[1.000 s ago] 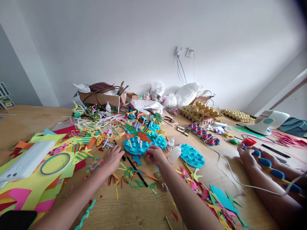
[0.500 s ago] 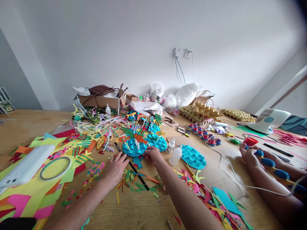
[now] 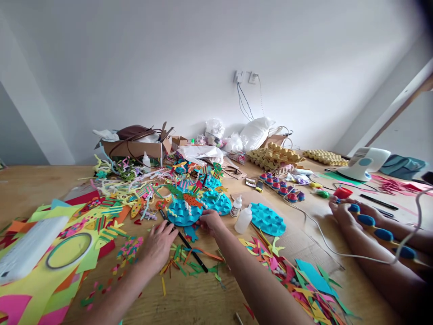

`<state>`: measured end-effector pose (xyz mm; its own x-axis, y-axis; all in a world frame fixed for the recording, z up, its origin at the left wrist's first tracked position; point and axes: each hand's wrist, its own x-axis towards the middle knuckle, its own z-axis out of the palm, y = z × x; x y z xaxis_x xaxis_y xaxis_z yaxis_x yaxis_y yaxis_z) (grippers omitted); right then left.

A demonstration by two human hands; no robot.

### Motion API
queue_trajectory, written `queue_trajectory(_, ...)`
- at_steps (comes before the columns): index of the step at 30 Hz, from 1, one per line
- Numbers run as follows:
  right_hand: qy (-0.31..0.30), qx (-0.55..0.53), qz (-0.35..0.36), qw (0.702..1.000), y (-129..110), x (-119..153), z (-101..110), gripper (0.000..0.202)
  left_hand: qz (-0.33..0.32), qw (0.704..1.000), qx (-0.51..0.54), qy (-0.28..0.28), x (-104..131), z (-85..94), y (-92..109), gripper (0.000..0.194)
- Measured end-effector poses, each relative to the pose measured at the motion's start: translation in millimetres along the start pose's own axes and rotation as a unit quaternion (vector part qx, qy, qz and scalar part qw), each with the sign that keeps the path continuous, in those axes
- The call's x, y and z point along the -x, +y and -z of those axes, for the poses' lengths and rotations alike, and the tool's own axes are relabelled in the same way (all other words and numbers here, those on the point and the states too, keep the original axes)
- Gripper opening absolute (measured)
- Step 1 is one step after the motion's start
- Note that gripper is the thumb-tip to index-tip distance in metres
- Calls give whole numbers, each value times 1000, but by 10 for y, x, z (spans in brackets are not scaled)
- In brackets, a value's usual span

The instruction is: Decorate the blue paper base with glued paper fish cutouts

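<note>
Here, the wooden table (image 3: 184, 300) bears a blue egg-carton disc (image 3: 182, 217). At the disc's right edge is the right hand (image 3: 210, 222), fingers bent; before its left side, the left hand (image 3: 159, 242) bends at a black pen (image 3: 192, 252). Whether either grips, I cannot tell.

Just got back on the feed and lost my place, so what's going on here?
The person's right hand is at the right edge of a bumpy blue disc that has an orange paper fish over it. The left hand lies over a black stick; whether either hand grips is unclear. A white squeeze bottle stands between that disc and a second blue disc to the right. Farther right, a co-worker's hands hold a blue-topped strip.
</note>
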<state>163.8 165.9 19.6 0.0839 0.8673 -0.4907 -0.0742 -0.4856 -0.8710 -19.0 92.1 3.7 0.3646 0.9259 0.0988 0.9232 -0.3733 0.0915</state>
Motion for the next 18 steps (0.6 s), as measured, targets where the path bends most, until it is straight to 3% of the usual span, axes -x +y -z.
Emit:
queue_trajectory(3,0,17,-4,1000,-5,-3,-3,18,3,999,39,33,-24,-78,-32,56)
queue_trajectory(6,4,35,-7,999,-3,-14,-4,20,34,980,170,94,-96,-107,-96,48)
queue_trajectory(8,8,49,-6,999,0,-28,-6,22,113,922,346,131,-163,-76,-151,40)
queue_trajectory(10,13,66,-4,998,6,-51,-12,23,213,819,513,142,-232,-28,-207,35)
queue_trajectory(12,20,85,0,996,16,-88,-19,26,269,753,585,136,-290,8,-258,34)
queue_trajectory(18,33,146,21,989,92,-276,-14,32,290,690,647,146,-390,13,-320,32)
